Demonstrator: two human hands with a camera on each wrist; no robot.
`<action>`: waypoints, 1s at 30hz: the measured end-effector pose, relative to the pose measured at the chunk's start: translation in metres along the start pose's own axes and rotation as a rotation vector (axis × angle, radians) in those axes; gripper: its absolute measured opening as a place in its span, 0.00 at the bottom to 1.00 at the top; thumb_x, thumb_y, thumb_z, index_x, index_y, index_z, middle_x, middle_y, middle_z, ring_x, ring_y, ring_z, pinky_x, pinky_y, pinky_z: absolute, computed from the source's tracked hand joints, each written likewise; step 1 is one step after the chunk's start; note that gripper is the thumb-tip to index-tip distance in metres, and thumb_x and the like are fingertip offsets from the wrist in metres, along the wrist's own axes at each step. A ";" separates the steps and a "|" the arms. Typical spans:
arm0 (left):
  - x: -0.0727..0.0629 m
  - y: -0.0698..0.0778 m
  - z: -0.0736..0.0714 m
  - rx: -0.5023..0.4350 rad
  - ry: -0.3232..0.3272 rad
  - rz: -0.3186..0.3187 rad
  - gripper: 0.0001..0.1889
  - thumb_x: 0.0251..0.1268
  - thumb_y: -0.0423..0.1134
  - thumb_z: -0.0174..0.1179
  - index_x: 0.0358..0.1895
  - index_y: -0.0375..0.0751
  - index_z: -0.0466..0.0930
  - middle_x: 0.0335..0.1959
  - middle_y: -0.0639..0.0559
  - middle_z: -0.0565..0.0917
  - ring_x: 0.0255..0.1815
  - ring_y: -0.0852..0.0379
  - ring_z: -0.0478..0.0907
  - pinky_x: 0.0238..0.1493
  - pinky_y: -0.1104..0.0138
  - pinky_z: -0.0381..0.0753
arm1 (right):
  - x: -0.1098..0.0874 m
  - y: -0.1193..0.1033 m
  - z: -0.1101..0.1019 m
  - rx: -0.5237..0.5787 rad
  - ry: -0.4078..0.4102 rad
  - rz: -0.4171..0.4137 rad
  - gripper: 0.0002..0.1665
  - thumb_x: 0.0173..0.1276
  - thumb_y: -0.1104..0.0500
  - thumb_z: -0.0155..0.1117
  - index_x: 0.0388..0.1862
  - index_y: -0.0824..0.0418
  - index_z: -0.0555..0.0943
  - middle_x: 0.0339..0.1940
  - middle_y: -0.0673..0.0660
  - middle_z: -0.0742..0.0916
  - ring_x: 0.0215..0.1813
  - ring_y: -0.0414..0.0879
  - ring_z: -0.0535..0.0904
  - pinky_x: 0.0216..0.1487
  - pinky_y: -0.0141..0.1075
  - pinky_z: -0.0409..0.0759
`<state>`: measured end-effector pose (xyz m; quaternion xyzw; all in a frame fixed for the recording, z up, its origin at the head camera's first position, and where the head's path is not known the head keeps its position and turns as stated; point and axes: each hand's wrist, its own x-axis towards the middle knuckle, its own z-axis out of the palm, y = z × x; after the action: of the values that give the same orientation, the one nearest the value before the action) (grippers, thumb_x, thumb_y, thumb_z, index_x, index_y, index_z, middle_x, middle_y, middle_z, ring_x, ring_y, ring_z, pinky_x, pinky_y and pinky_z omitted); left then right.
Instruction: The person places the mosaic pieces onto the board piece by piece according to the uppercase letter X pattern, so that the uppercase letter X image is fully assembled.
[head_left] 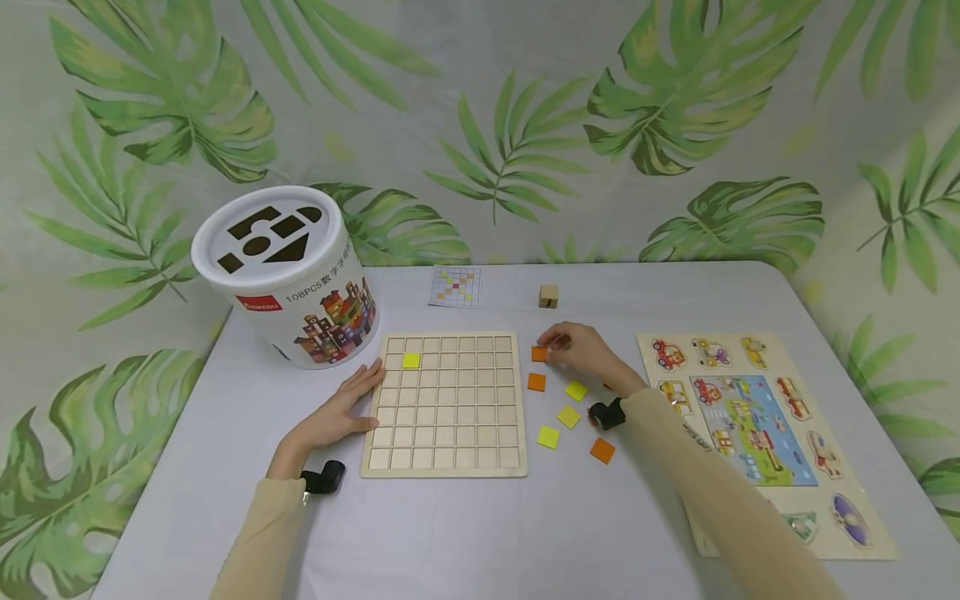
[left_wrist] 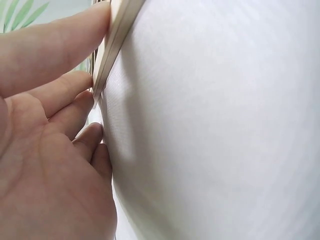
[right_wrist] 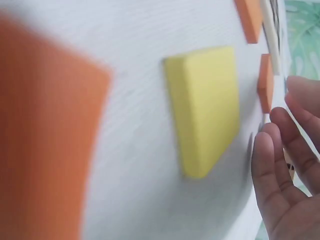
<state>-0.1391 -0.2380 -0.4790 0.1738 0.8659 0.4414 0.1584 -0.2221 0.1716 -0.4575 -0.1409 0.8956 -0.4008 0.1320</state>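
Observation:
A square wooden grid board [head_left: 447, 412] lies on the table, with one yellow tile [head_left: 411, 361] in a cell of its second row. My left hand [head_left: 337, 412] rests against the board's left edge, fingers spread and thumb touching the side; the left wrist view shows its fingertips [left_wrist: 85, 95] at the wooden rim. To the right of the board, my right hand [head_left: 579, 348] is at an orange tile [head_left: 538, 354], fingers slightly bent. In the right wrist view that orange tile [right_wrist: 265, 83] lies on the cloth beside the fingertips [right_wrist: 280, 117], with no clear pinch.
Loose orange [head_left: 536, 382] and yellow tiles [head_left: 548, 437] lie right of the board. Behind stand a patterned grid card [head_left: 455, 286] and a small wooden cube [head_left: 548, 296]. A white bucket [head_left: 300, 292] is at back left, a picture puzzle board [head_left: 757, 433] at right.

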 end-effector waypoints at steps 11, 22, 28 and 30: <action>0.000 0.001 0.001 -0.019 0.002 -0.013 0.41 0.55 0.27 0.63 0.73 0.30 0.53 0.77 0.42 0.45 0.76 0.40 0.32 0.70 0.42 0.32 | 0.002 0.008 0.005 -0.140 -0.024 -0.132 0.13 0.59 0.68 0.68 0.42 0.63 0.79 0.42 0.55 0.81 0.43 0.51 0.74 0.49 0.42 0.76; -0.002 0.001 0.001 -0.006 0.000 -0.014 0.41 0.55 0.27 0.62 0.73 0.29 0.53 0.77 0.42 0.44 0.76 0.40 0.32 0.70 0.42 0.32 | 0.012 -0.009 0.012 -0.069 -0.017 -0.165 0.12 0.58 0.70 0.64 0.42 0.64 0.80 0.39 0.55 0.81 0.41 0.50 0.75 0.46 0.40 0.77; -0.001 0.001 0.001 -0.014 0.002 -0.015 0.41 0.55 0.27 0.62 0.73 0.29 0.53 0.77 0.42 0.44 0.76 0.40 0.32 0.70 0.42 0.32 | 0.020 -0.029 0.032 -0.036 -0.077 -0.255 0.11 0.59 0.70 0.64 0.42 0.64 0.81 0.38 0.54 0.81 0.41 0.47 0.76 0.44 0.37 0.78; -0.001 0.001 0.001 -0.017 0.003 -0.016 0.41 0.55 0.27 0.62 0.73 0.30 0.53 0.77 0.42 0.44 0.76 0.41 0.32 0.70 0.42 0.31 | 0.024 -0.035 0.040 -0.042 -0.088 -0.267 0.11 0.59 0.71 0.65 0.42 0.64 0.81 0.38 0.54 0.81 0.41 0.47 0.76 0.44 0.36 0.78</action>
<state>-0.1378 -0.2370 -0.4788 0.1649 0.8638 0.4477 0.1618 -0.2248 0.1138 -0.4596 -0.2791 0.8703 -0.3896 0.1134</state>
